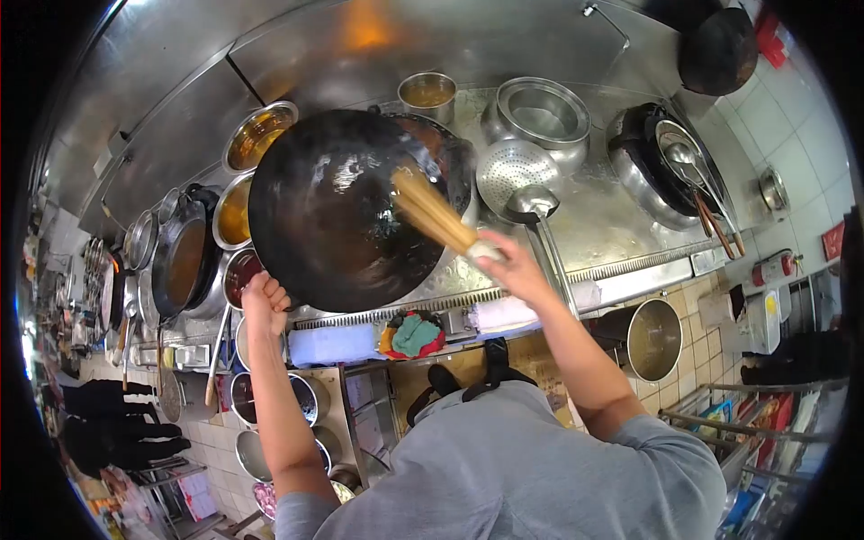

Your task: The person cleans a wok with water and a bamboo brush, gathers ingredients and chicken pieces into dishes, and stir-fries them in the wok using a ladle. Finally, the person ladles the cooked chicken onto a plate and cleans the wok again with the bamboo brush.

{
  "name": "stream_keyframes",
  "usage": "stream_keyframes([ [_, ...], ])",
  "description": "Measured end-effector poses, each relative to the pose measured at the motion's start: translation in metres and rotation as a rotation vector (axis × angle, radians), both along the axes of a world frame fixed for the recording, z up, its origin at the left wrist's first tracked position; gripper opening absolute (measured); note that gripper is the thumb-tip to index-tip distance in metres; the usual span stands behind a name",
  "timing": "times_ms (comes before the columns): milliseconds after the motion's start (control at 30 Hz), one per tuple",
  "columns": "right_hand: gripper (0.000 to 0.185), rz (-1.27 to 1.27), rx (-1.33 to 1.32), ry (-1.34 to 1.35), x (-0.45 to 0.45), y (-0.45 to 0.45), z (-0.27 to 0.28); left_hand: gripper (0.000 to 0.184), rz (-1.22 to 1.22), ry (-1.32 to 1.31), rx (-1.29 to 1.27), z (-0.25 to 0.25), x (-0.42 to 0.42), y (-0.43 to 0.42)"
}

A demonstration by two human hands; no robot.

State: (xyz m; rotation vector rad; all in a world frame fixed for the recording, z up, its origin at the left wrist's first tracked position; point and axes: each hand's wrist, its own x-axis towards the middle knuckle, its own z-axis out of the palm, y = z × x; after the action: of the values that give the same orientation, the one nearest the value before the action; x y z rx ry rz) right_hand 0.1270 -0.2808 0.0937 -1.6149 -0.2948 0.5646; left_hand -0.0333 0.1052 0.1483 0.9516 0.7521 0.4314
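A large black wok (315,243) stands over the range, its inside dark and wet with bright reflections. My left hand (265,304) is closed in a fist at the wok's lower left rim; whatever handle it grips is hidden by the fingers. In my right hand (511,270) is a bamboo wok brush (436,211), held by its pale end. The brush's bristles point up and left, over the right part of the wok, slightly blurred. To the right of the brush, a perforated skimmer (515,171) and a ladle (533,202) rest on the steel top.
Bowls of amber liquid (236,211) stand left of the wok, beside another wok (180,265). Behind are a small metal pot (427,94) and a large lidded-looking pot (543,112). Folded towels (335,344) and crumpled cloths (416,335) line the front edge. Another person (117,436) stands far left.
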Motion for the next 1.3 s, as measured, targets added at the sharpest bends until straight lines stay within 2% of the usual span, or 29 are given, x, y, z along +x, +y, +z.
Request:
stream_keyframes([
  [67, 0.063, -0.09, -0.187, -0.311, -0.004, -0.047, 0.0, 0.032, 0.028, -0.017, -0.146, -0.027, 0.002, -0.002],
  [133, 0.06, -0.082, -0.528, -0.323, -0.018, -0.08, 0.025, 0.033, 0.06, -0.11, -0.337, -0.061, 0.008, -0.007],
  [167, 0.06, -0.084, -0.532, -0.32, -0.018, -0.089, 0.028, 0.032, 0.103, -0.142, -0.425, -0.072, 0.014, -0.014],
  [233, 0.056, 0.196, -0.97, -0.298, -0.017, -0.101, 0.032, 0.032, 0.165, -0.211, -0.55, -0.077, 0.03, -0.036],
  [367, 0.05, 0.391, -1.043, -0.377, -0.01, -0.08, -0.02, 0.03, 0.206, -0.335, -0.558, -0.089, 0.064, -0.081],
  [433, 0.043, 0.158, -0.993, -0.333, -0.026, -0.073, -0.045, 0.028, 0.261, -0.316, -0.553, -0.097, 0.077, -0.098],
  [500, 0.043, -0.097, -0.711, -0.695, -0.043, -0.106, -0.078, 0.025, 0.303, -0.316, -0.566, -0.109, 0.088, -0.111],
  [567, 0.042, -0.294, -0.84, -0.697, -0.067, -0.135, -0.054, 0.026, 0.312, -0.364, -0.605, -0.109, 0.093, -0.128],
  [600, 0.038, -0.357, -0.918, -0.67, -0.078, -0.154, -0.061, 0.026, 0.317, -0.41, -0.647, -0.109, 0.094, -0.135],
  [633, 0.033, -0.416, -1.014, -0.549, -0.088, -0.171, -0.084, 0.027, 0.271, -0.43, -0.628, -0.113, 0.093, -0.138],
  [667, 0.033, -0.418, -1.019, -0.546, -0.092, -0.189, -0.116, 0.027, 0.269, -0.426, -0.631, -0.114, 0.093, -0.141],
  [733, 0.031, -0.374, -0.669, -0.005, -0.084, -0.193, -0.122, 0.027, 0.271, -0.378, -0.677, -0.116, 0.094, -0.143],
  [767, 0.03, -0.277, -0.846, -0.197, -0.075, -0.204, -0.12, 0.025, 0.181, -0.371, -0.66, -0.129, 0.088, -0.137],
  [800, 0.026, -0.353, -0.809, -0.441, -0.066, -0.194, -0.093, 0.025, 0.185, -0.37, -0.659, -0.12, 0.083, -0.143],
  [867, 0.014, -0.303, -0.581, -0.116, -0.038, -0.196, -0.065, 0.024, 0.168, -0.093, -0.529, -0.087, 0.07, -0.153],
  [900, 0.014, -0.375, -0.313, 0.194, -0.031, -0.184, -0.04, 0.025, 0.115, -0.104, -0.572, -0.112, 0.055, -0.143],
  [933, 0.014, -0.376, -0.303, 0.19, -0.016, -0.17, -0.039, 0.025, 0.112, -0.11, -0.564, -0.114, 0.041, -0.142],
  [1000, 0.018, -0.527, -0.079, 0.202, 0.017, -0.152, -0.044, 0.025, -0.022, -0.155, -0.551, -0.12, 0.016, -0.148],
  [1067, 0.022, -0.557, -0.526, -0.417, 0.089, -0.146, -0.106, 0.025, -0.043, -0.135, -0.521, -0.118, -0.006, -0.16],
  [1100, 0.028, -0.575, -0.682, -0.491, 0.111, -0.12, -0.082, 0.025, -0.044, -0.136, -0.519, -0.119, -0.015, -0.167],
  [1133, 0.024, -0.637, -0.609, -0.427, 0.133, -0.095, -0.067, 0.024, -0.021, -0.125, -0.515, -0.119, -0.024, -0.175],
  [1167, 0.02, -0.713, -0.651, -0.443, 0.167, -0.076, -0.081, 0.024, 0.005, -0.114, -0.511, -0.119, -0.031, -0.182],
  [1200, 0.016, -0.458, -0.449, -0.033, 0.186, -0.06, -0.043, 0.024, 0.01, -0.118, -0.509, -0.12, -0.037, -0.188],
  [1233, 0.007, -0.552, -0.11, 0.098, 0.22, -0.045, -0.056, 0.024, 0.023, -0.118, -0.503, -0.119, -0.044, -0.193],
  [1267, 0.003, -0.58, 0.22, 0.381, 0.248, -0.032, -0.037, 0.024, 0.038, -0.12, -0.495, -0.118, -0.047, -0.197],
  [1300, 0.009, -0.419, 0.585, 0.525, 0.272, -0.031, -0.012, 0.021, 0.054, -0.132, -0.492, -0.112, -0.05, -0.201],
])
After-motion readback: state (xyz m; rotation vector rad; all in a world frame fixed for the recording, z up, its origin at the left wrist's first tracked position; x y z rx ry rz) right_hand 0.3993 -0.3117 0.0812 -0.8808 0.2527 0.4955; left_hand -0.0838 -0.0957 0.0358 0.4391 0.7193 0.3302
